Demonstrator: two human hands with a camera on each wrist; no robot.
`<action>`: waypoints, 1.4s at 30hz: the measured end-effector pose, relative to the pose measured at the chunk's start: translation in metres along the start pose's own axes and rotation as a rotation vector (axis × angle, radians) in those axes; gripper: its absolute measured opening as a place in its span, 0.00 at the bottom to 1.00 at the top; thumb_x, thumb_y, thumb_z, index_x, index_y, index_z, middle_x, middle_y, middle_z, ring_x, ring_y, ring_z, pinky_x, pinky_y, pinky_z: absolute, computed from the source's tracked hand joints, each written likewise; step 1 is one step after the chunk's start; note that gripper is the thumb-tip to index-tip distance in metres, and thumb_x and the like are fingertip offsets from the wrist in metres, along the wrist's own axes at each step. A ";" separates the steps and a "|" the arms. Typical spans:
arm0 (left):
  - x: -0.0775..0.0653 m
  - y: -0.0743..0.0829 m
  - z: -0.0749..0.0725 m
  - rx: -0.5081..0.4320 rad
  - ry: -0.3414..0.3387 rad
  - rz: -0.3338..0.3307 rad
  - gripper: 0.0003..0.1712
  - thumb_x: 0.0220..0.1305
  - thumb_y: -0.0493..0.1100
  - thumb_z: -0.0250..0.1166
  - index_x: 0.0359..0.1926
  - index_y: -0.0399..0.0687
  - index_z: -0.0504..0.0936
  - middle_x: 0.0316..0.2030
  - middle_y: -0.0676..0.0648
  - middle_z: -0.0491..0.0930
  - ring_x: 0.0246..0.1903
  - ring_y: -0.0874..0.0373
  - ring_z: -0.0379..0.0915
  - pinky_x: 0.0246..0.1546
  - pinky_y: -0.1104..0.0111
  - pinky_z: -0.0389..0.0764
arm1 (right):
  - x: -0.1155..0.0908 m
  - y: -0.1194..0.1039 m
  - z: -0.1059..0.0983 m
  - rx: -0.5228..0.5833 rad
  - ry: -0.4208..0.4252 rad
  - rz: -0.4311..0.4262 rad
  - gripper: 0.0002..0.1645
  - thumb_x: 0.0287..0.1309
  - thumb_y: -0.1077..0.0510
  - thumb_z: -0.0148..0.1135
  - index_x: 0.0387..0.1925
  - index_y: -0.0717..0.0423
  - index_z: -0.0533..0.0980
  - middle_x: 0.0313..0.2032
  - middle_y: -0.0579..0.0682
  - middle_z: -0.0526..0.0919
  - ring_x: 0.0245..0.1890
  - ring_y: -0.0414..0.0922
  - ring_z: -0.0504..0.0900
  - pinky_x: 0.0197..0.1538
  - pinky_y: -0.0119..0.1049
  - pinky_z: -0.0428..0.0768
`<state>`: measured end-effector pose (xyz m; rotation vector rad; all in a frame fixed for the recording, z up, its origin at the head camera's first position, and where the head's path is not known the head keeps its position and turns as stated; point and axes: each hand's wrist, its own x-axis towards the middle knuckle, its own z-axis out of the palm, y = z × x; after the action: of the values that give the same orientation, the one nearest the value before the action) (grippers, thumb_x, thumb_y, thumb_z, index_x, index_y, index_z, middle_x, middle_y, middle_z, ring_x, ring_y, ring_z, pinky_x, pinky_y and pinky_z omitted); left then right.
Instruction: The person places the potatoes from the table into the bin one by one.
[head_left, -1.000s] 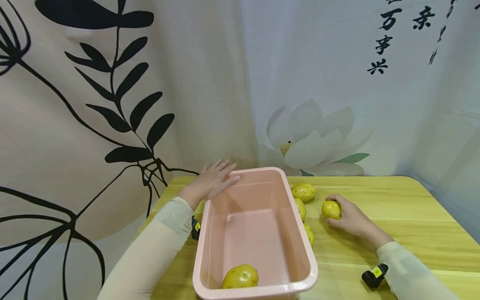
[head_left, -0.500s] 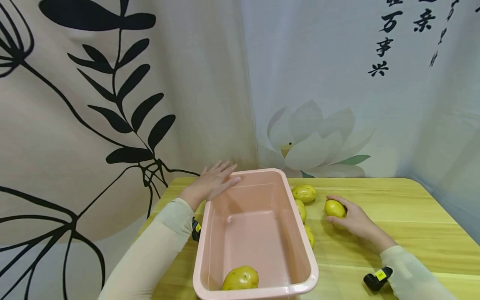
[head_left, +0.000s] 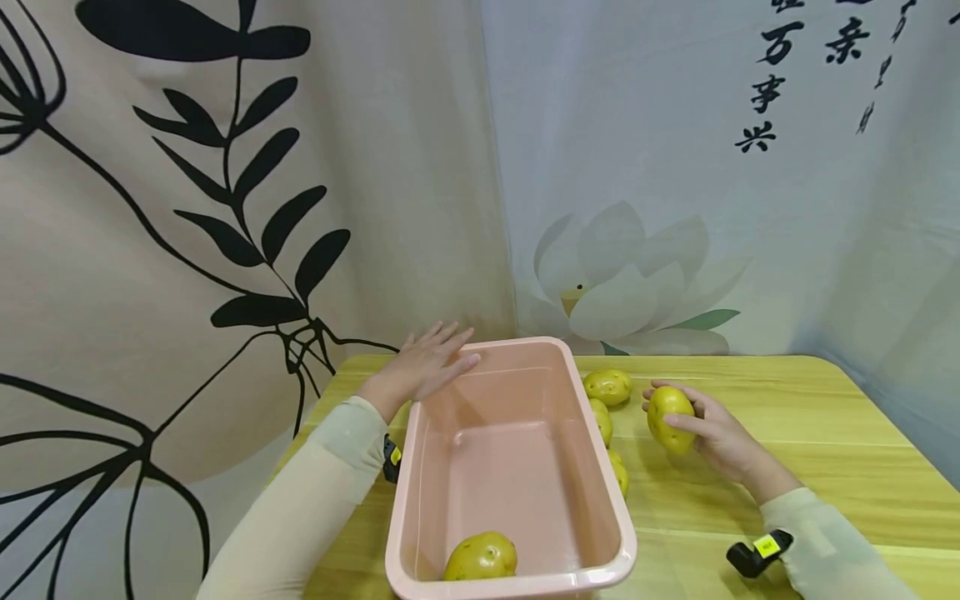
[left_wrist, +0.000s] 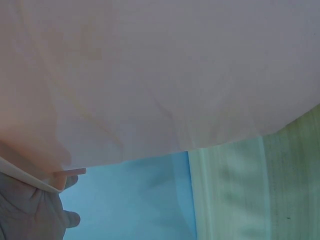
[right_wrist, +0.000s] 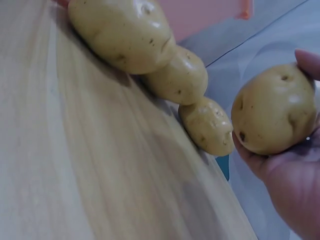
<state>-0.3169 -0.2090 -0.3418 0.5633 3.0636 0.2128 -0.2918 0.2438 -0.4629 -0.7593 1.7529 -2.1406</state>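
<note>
My right hand holds a yellow-skinned potato above the table, its thumb across the near side. The right wrist view shows this potato in the fingers, with small dark eyes in its skin. My left hand rests on the far left corner of a pink plastic basin, fingers extended past the rim. Below that rim, part of the left palm shows in the left wrist view. One potato lies inside the basin at its near end.
Along the basin's right side, a potato lies at the back, with two more partly hidden by the wall; the right wrist view shows all three in a row, the largest potato closest. The wooden table ends at a printed curtain.
My right hand has lifted the potato and turned it more upright, with the thumb now in sight on its near side. The left hand and the basin have stayed put.
</note>
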 end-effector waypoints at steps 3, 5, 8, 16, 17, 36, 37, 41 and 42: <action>0.000 -0.001 0.000 -0.001 0.003 0.004 0.44 0.65 0.77 0.29 0.76 0.64 0.48 0.75 0.47 0.44 0.74 0.45 0.33 0.67 0.40 0.35 | 0.001 -0.004 0.002 0.069 -0.054 -0.018 0.29 0.68 0.70 0.44 0.69 0.58 0.59 0.62 0.49 0.72 0.62 0.46 0.72 0.55 0.37 0.77; 0.000 -0.001 0.001 -0.002 0.004 0.004 0.44 0.65 0.77 0.29 0.76 0.65 0.49 0.75 0.47 0.44 0.74 0.45 0.33 0.67 0.40 0.36 | 0.002 -0.007 0.003 0.089 -0.076 -0.025 0.29 0.68 0.70 0.43 0.69 0.57 0.60 0.63 0.50 0.71 0.63 0.47 0.71 0.55 0.37 0.77; 0.000 -0.001 0.000 -0.007 0.004 0.006 0.44 0.65 0.77 0.30 0.76 0.64 0.49 0.75 0.47 0.44 0.74 0.45 0.33 0.67 0.40 0.36 | 0.002 -0.009 0.005 0.112 -0.097 -0.033 0.29 0.68 0.71 0.42 0.70 0.59 0.58 0.64 0.54 0.69 0.64 0.48 0.70 0.57 0.39 0.76; -0.001 -0.001 -0.001 -0.007 0.001 0.008 0.44 0.66 0.76 0.30 0.76 0.63 0.49 0.75 0.46 0.44 0.74 0.44 0.33 0.67 0.40 0.36 | 0.004 -0.014 0.011 0.219 -0.188 -0.083 0.32 0.66 0.73 0.38 0.71 0.70 0.48 0.67 0.65 0.61 0.66 0.55 0.66 0.60 0.43 0.72; -0.001 -0.001 -0.001 -0.008 0.002 0.009 0.44 0.66 0.76 0.30 0.76 0.63 0.49 0.75 0.45 0.44 0.74 0.43 0.33 0.67 0.40 0.36 | 0.004 -0.015 0.012 0.232 -0.201 -0.092 0.32 0.66 0.74 0.37 0.71 0.69 0.49 0.67 0.65 0.61 0.66 0.56 0.66 0.61 0.44 0.72; -0.001 -0.003 0.000 -0.019 -0.007 -0.002 0.45 0.63 0.78 0.29 0.76 0.67 0.48 0.75 0.51 0.40 0.74 0.48 0.29 0.68 0.42 0.34 | 0.014 -0.052 0.040 0.219 -0.318 -0.192 0.34 0.60 0.76 0.38 0.69 0.72 0.51 0.65 0.63 0.64 0.65 0.57 0.66 0.62 0.43 0.70; -0.001 -0.003 0.001 -0.020 -0.006 -0.003 0.45 0.63 0.78 0.28 0.76 0.67 0.48 0.75 0.51 0.40 0.74 0.49 0.29 0.68 0.42 0.34 | 0.015 -0.055 0.041 0.209 -0.321 -0.196 0.34 0.60 0.76 0.38 0.69 0.72 0.51 0.65 0.63 0.64 0.65 0.57 0.66 0.62 0.43 0.70; 0.000 -0.004 0.002 -0.016 -0.002 -0.005 0.46 0.62 0.79 0.27 0.76 0.67 0.48 0.75 0.51 0.40 0.74 0.49 0.29 0.68 0.42 0.34 | 0.018 -0.064 0.045 0.193 -0.346 -0.218 0.34 0.59 0.77 0.37 0.68 0.73 0.50 0.65 0.64 0.63 0.65 0.57 0.66 0.62 0.44 0.70; 0.000 -0.004 0.003 -0.017 -0.001 -0.003 0.46 0.62 0.79 0.27 0.76 0.66 0.48 0.75 0.51 0.40 0.74 0.49 0.29 0.68 0.42 0.34 | 0.019 -0.066 0.046 0.192 -0.351 -0.224 0.34 0.59 0.77 0.37 0.68 0.74 0.49 0.65 0.64 0.63 0.65 0.57 0.66 0.62 0.44 0.70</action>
<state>-0.3186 -0.2123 -0.3450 0.5573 3.0581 0.2385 -0.2741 0.2110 -0.3884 -1.2378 1.3169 -2.1102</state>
